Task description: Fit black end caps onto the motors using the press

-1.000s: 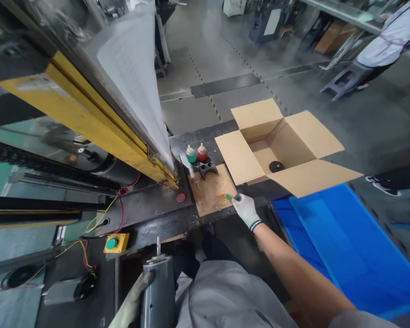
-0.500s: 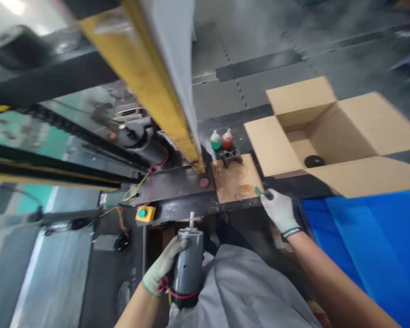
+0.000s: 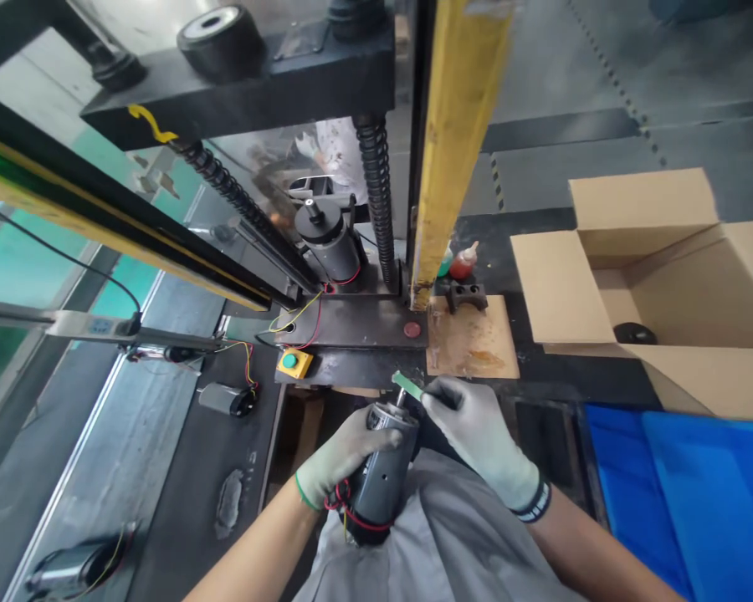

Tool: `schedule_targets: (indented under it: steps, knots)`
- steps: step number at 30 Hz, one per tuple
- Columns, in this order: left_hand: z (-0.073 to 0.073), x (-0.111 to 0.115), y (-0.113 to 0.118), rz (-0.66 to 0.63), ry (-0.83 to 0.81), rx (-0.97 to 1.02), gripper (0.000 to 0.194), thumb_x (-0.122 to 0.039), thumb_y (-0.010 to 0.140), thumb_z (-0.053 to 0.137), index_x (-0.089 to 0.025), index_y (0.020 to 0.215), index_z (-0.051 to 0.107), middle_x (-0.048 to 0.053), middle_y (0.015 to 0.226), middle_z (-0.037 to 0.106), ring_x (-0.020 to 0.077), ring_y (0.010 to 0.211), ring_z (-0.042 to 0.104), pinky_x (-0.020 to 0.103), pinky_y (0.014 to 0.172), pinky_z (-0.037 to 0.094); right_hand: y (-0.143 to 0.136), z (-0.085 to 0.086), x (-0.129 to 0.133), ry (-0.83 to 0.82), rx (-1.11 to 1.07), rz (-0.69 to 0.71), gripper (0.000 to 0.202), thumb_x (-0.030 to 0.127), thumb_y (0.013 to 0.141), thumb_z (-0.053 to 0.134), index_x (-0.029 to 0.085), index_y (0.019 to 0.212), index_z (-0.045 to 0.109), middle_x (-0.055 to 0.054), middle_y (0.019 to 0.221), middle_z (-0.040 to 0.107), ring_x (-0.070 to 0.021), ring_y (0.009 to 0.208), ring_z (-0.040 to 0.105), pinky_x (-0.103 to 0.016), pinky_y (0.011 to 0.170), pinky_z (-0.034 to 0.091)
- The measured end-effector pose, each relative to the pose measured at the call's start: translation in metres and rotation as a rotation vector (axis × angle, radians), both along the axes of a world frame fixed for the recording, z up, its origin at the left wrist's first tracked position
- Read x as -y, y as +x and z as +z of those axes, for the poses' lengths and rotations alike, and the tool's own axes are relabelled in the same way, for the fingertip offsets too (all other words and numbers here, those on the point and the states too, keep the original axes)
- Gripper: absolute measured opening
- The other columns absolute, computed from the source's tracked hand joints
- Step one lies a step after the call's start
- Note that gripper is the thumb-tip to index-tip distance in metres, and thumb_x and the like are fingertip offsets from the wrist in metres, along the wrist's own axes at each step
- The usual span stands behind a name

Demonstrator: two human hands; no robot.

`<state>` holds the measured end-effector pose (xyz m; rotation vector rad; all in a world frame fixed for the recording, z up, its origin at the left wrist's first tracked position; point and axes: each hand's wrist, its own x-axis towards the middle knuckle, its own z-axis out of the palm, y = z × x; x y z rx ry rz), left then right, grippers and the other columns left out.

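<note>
My gloved left hand (image 3: 355, 451) is wrapped round a grey electric motor (image 3: 382, 477), tilted with its shaft up and its lower end against my lap. A red wire loops round the motor's lower end. My gloved right hand (image 3: 470, 422) pinches a green strip-like applicator (image 3: 407, 385), whose flat side lies at the motor's shaft (image 3: 402, 398); whether they touch I cannot tell. Beyond my hands, a brown board (image 3: 470, 334) carries an orange smear and a dark clamp-like block (image 3: 467, 297).
Left of centre stands a press with a yellow post (image 3: 458, 142) and another motor (image 3: 332, 242). A green button box (image 3: 294, 362) sits at the bench edge. More motors (image 3: 222, 399) lie on the left conveyor. An open cardboard box (image 3: 558, 284) and blue sheeting (image 3: 696, 485) are at right.
My right hand has brought the green applicator from the smeared board left to the motor's shaft. The motor now leans more to the right, and the view has shifted left.
</note>
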<state>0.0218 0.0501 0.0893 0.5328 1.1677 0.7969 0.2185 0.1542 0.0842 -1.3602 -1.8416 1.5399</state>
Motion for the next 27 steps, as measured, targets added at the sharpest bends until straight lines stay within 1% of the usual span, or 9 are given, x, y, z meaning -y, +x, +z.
schedule_targets:
  steps: [4, 8, 12, 14, 15, 17, 22, 24, 27]
  knots:
    - [0.001, 0.003, 0.001, 0.056, 0.005, -0.012, 0.049, -0.036, 0.084, 0.081, -0.012, 0.126, 0.074, 0.011, 0.113, 0.078, 0.0294, 0.102, 0.068, 0.040, 0.101, 0.048, 0.003, -0.001, -0.006, 0.073, 0.100, 0.081, 0.023, 0.029, 0.091, 0.062, 0.020, 0.070, 0.067, 0.001, 0.067, 0.068, -0.0141, 0.063, 0.057, -0.025, 0.059, 0.037]
    - [0.000, 0.006, 0.001, 0.101, -0.034, -0.002, 0.048, -0.038, 0.083, 0.082, -0.010, 0.122, 0.074, 0.013, 0.111, 0.077, 0.0277, 0.098, 0.068, 0.036, 0.092, 0.050, 0.007, 0.015, -0.013, 0.120, 0.153, 0.121, 0.023, 0.030, 0.088, 0.062, 0.021, 0.067, 0.066, 0.002, 0.063, 0.065, -0.0139, 0.060, 0.055, -0.026, 0.058, 0.036]
    - [-0.001, 0.008, -0.002, 0.135, -0.046, 0.016, 0.049, -0.038, 0.082, 0.084, -0.010, 0.121, 0.074, 0.012, 0.108, 0.077, 0.0258, 0.095, 0.067, 0.035, 0.089, 0.049, 0.023, 0.030, -0.024, 0.127, 0.174, 0.028, 0.025, 0.041, 0.085, 0.067, 0.023, 0.069, 0.069, 0.000, 0.063, 0.067, -0.0167, 0.059, 0.058, -0.027, 0.057, 0.040]
    - [-0.003, 0.009, -0.004, 0.147, -0.032, 0.009, 0.048, -0.038, 0.082, 0.084, -0.011, 0.120, 0.074, 0.012, 0.109, 0.077, 0.0263, 0.097, 0.067, 0.035, 0.091, 0.049, 0.039, 0.022, -0.032, 0.121, 0.191, -0.082, 0.027, 0.048, 0.084, 0.070, 0.023, 0.074, 0.072, -0.002, 0.070, 0.072, -0.0197, 0.065, 0.063, -0.028, 0.059, 0.044]
    - [-0.004, 0.010, -0.005, 0.151, -0.028, 0.005, 0.048, -0.038, 0.081, 0.085, -0.011, 0.119, 0.074, 0.012, 0.109, 0.077, 0.0267, 0.098, 0.067, 0.035, 0.092, 0.049, 0.049, 0.010, -0.037, 0.119, 0.198, -0.141, 0.029, 0.051, 0.084, 0.070, 0.023, 0.078, 0.074, -0.003, 0.075, 0.074, -0.0211, 0.070, 0.065, -0.028, 0.062, 0.047]
    - [-0.007, 0.012, -0.007, 0.158, -0.022, 0.006, 0.049, -0.040, 0.081, 0.085, -0.011, 0.118, 0.074, 0.012, 0.107, 0.077, 0.0273, 0.098, 0.067, 0.036, 0.093, 0.048, 0.072, -0.028, -0.050, 0.109, 0.206, -0.268, 0.035, 0.056, 0.083, 0.070, 0.022, 0.087, 0.076, -0.006, 0.084, 0.078, -0.0238, 0.079, 0.069, -0.030, 0.070, 0.050]
    - [-0.008, 0.020, -0.012, 0.190, -0.064, 0.029, 0.052, -0.043, 0.078, 0.085, -0.011, 0.118, 0.074, 0.012, 0.106, 0.077, 0.0267, 0.094, 0.067, 0.035, 0.090, 0.049, 0.135, -0.169, -0.088, 0.046, 0.304, -0.588, 0.056, 0.060, 0.073, 0.065, 0.014, 0.101, 0.081, -0.017, 0.100, 0.081, -0.0345, 0.096, 0.073, -0.042, 0.086, 0.054]
    - [-0.006, 0.024, -0.014, 0.214, -0.073, 0.006, 0.054, -0.045, 0.077, 0.086, -0.011, 0.118, 0.075, 0.012, 0.108, 0.077, 0.0267, 0.096, 0.067, 0.035, 0.090, 0.050, 0.150, -0.216, -0.099, 0.053, 0.383, -0.606, 0.061, 0.063, 0.072, 0.062, 0.014, 0.102, 0.082, -0.019, 0.105, 0.081, -0.0381, 0.103, 0.073, -0.046, 0.091, 0.053]
    - [0.000, 0.034, -0.019, 0.264, -0.108, -0.047, 0.054, -0.045, 0.077, 0.085, -0.012, 0.119, 0.076, 0.011, 0.112, 0.077, 0.0265, 0.100, 0.067, 0.035, 0.095, 0.049, 0.158, -0.255, -0.108, 0.028, 0.504, -0.501, 0.059, 0.066, 0.071, 0.060, 0.020, 0.099, 0.083, -0.016, 0.102, 0.082, -0.0397, 0.101, 0.074, -0.046, 0.085, 0.053]
